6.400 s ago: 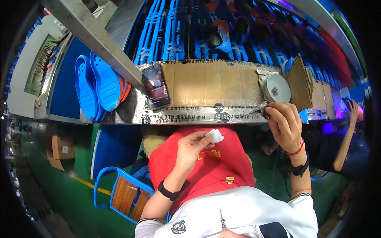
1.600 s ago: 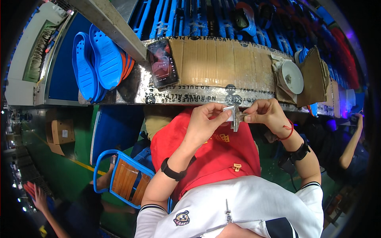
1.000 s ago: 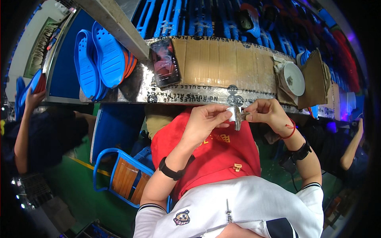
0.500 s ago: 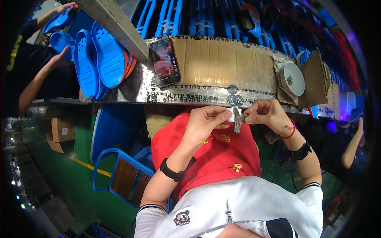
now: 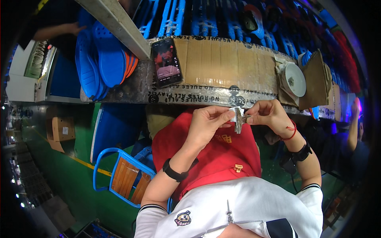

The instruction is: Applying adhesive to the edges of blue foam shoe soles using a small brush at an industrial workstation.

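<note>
Well, we see the bare left hand (image 5: 207, 123) pinching a small folded white piece (image 5: 235, 112), maybe paper or thin cloth, between its thumb and fingers. Just right of that pinch, the bare right hand (image 5: 270, 115) has its thumb and first finger pressed together on the side of a thin grey-brown strip with a dull shine (image 5: 238, 127). The strip is between the two pinches, its long part pointing down, close up to the white piece. We cannot tell what it is made of.

We think the white piece is light and soft, so it could crumple or tear if we tugged. We would hold it by one edge, with gentle fingertips. The strip looks light too, but stiffer. Its shine makes us think it may slip, so we would pinch it firmly on its right side and keep skin off its thin edges.

Below both pinches is a red cloth apron (image 5: 206, 158). Ahead of the grip lies a flat brown cardboard sheet (image 5: 228, 61). Ahead and to the right of the grip is a round white bowl (image 5: 300, 81); ahead and to the left, a black phone with a lit screen (image 5: 166, 63).
</note>
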The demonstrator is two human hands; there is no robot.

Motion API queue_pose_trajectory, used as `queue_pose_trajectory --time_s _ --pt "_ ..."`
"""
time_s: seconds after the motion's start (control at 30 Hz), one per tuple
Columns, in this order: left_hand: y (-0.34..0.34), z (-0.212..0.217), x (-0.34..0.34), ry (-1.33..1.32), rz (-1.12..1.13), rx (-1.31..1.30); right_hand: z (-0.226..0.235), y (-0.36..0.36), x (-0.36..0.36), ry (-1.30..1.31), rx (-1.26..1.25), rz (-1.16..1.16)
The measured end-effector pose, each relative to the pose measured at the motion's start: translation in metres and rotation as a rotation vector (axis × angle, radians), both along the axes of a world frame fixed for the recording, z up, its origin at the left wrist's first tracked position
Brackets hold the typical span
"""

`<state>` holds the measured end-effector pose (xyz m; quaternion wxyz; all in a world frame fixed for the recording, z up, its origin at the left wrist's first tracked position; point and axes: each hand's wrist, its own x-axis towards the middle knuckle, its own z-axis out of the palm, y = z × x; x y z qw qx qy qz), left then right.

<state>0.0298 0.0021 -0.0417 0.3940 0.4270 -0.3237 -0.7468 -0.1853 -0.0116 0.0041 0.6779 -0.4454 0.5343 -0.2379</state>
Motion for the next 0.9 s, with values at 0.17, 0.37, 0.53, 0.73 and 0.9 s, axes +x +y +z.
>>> queue_pose_trajectory --time_s 0.17,0.37,0.53,0.73,0.9 --pt "0.001 0.002 -0.001 -0.025 0.011 -0.016 0.0 -0.001 0.0 0.037 -0.013 0.003" --pt "-0.001 0.0 0.001 -0.059 -0.005 -0.031 0.003 -0.002 0.002 0.021 0.007 0.003" --pt "0.001 0.01 0.003 -0.018 -0.006 0.0 0.0 -0.001 0.001 -0.007 0.028 -0.004" --pt "0.001 0.011 0.005 -0.04 -0.011 0.018 -0.001 0.001 0.0 -0.023 0.014 0.001" --pt "0.002 0.008 0.001 -0.038 0.014 0.004 0.002 0.002 0.001 -0.007 -0.004 0.016"
